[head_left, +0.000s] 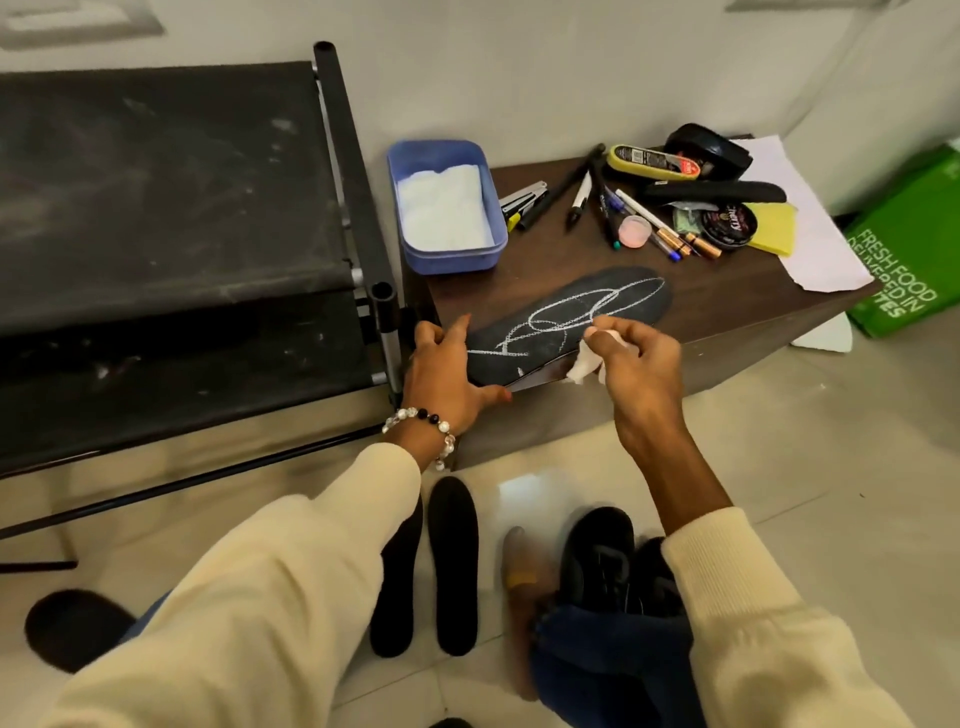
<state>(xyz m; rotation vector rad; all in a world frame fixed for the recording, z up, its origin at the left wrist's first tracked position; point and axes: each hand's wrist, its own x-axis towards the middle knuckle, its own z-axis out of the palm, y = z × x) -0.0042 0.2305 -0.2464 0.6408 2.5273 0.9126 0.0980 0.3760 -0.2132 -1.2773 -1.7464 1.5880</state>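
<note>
One chalk-marked insole (571, 317) lies at the table's (727, 306) near edge. The left hand (447, 369) grips its 8 o'clock end; the right hand (639, 353) pinches one white tissue (584, 366) at its 5 o'clock. Two more insoles (453, 566) lie on the floor (831, 467) at 6, one blue tub (452, 257) at 11.

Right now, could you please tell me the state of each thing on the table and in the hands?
insole, flat on table, chalk-marked, near end held by left hand
tissue, crumpled, pinched by right hand
blue box, lid off, white cloth inside
polish tin, lid on
</note>
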